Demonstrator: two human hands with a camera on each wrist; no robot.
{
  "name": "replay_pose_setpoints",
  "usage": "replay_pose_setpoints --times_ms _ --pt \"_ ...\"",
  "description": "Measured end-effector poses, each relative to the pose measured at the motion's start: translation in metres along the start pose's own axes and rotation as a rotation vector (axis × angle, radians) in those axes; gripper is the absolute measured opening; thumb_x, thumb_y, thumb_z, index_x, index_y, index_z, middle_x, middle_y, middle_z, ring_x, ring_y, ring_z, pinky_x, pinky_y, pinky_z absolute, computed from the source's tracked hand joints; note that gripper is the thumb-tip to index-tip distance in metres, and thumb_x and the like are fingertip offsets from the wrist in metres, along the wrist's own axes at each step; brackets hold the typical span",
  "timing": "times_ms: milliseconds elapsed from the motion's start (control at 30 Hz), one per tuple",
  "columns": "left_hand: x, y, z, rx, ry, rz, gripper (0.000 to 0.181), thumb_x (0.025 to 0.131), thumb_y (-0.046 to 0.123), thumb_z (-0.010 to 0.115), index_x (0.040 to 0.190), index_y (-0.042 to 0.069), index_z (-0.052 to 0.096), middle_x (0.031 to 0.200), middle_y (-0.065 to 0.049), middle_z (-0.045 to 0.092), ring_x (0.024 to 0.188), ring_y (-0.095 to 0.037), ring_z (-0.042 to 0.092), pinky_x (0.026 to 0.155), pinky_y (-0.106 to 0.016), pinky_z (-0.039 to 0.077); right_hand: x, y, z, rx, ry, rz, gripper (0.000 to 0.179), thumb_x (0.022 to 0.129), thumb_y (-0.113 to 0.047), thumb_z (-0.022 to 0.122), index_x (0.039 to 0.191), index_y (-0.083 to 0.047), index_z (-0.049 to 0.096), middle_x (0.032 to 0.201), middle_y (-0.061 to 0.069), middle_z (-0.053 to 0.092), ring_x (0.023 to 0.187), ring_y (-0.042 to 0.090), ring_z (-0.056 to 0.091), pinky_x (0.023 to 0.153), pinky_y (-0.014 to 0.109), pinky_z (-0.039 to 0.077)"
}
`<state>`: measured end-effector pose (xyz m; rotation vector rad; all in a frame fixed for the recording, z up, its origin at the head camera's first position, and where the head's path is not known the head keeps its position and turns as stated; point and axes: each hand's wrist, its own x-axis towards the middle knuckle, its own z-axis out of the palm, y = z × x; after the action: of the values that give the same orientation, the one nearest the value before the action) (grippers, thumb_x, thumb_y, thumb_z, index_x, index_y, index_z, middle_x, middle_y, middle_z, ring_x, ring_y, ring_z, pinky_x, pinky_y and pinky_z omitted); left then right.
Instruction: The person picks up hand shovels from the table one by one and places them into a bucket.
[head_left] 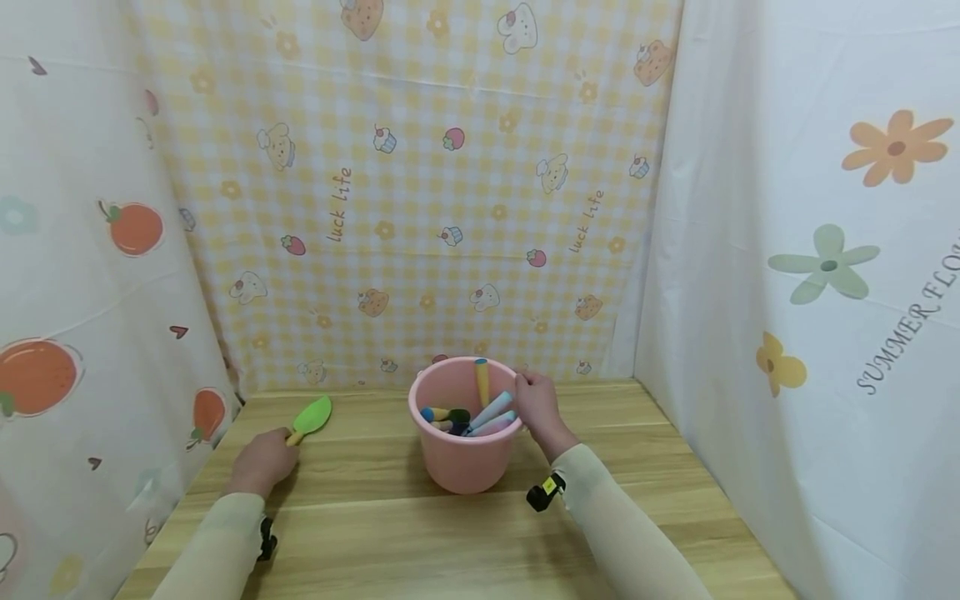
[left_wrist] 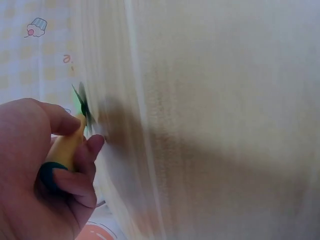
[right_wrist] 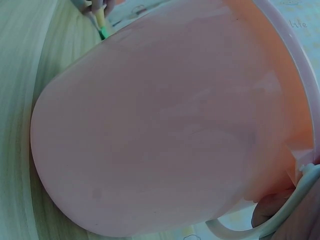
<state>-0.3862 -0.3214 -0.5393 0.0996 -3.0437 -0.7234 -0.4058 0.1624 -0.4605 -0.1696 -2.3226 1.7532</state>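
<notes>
My left hand (head_left: 262,464) grips a toy garden trowel (head_left: 312,415) by its yellow handle (left_wrist: 66,149), low over the left side of the table. The trowel has a green blade and a dark blue handle end. A pink bucket (head_left: 467,467) stands upright in the middle. At its right rim my right hand (head_left: 538,408) holds it, with fingers (right_wrist: 270,209) by the pale bucket handle (right_wrist: 295,202). Inside the bucket are several tools, among them a yellow handle (head_left: 482,383) and light blue handles (head_left: 492,410); their lower ends are hidden.
The wood-grain table (head_left: 360,542) reaches back to a yellow checked curtain (head_left: 420,200). White patterned curtains hang along its left (head_left: 97,292) and right (head_left: 720,250) sides. Black wrist cameras sit at both sleeves.
</notes>
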Motion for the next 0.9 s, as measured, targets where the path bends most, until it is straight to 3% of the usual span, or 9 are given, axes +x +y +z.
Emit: replay_pose_setpoints --times_ms 167,333,500,633,900 --pt "0.000 -0.004 0.003 -0.006 0.025 0.010 0.048 0.106 0.019 0.058 0.140 -0.015 0.059 0.101 -0.025 0.070 0.079 -0.031 0.061 0.071 -0.048 0.054 -0.001 -0.001 -0.001 0.008 0.004 -0.006 0.039 0.114 -0.018 0.049 0.136 -0.002 0.077 0.135 0.019 0.074 0.114 0.028 0.069 0.092 0.039 0.063" --pt "0.003 -0.006 0.005 -0.008 0.050 0.013 0.047 0.107 0.021 0.055 0.137 -0.014 0.063 0.107 -0.029 0.072 0.081 -0.034 0.063 0.076 -0.055 0.056 0.000 0.000 -0.001 -0.002 0.012 -0.027 0.039 0.113 -0.017 0.050 0.136 0.000 0.077 0.137 0.019 0.074 0.118 0.028 0.069 0.095 0.039 0.062" --pt "0.009 -0.012 0.010 -0.021 0.097 0.035 0.048 0.110 0.025 0.056 0.134 -0.017 0.065 0.122 -0.038 0.070 0.102 -0.052 0.069 0.090 -0.067 0.057 0.000 0.000 -0.001 -0.009 0.023 -0.039 0.039 0.111 -0.017 0.051 0.133 0.001 0.078 0.133 0.019 0.075 0.116 0.029 0.069 0.096 0.041 0.062" --pt "0.011 -0.015 0.013 -0.030 0.125 0.033 0.050 0.112 0.027 0.057 0.133 -0.018 0.066 0.130 -0.040 0.068 0.120 -0.062 0.063 0.100 -0.071 0.053 -0.001 -0.002 -0.001 -0.001 0.016 -0.027 0.039 0.112 -0.018 0.052 0.135 0.001 0.077 0.135 0.020 0.075 0.119 0.030 0.070 0.097 0.042 0.063" --pt "0.009 -0.016 0.014 -0.053 0.145 0.019 0.050 0.110 0.028 0.060 0.130 -0.017 0.068 0.128 -0.039 0.069 0.121 -0.062 0.062 0.101 -0.072 0.053 -0.001 -0.001 0.000 0.001 0.014 -0.024 0.039 0.112 -0.017 0.052 0.136 0.001 0.076 0.138 0.021 0.074 0.123 0.033 0.070 0.098 0.043 0.063"
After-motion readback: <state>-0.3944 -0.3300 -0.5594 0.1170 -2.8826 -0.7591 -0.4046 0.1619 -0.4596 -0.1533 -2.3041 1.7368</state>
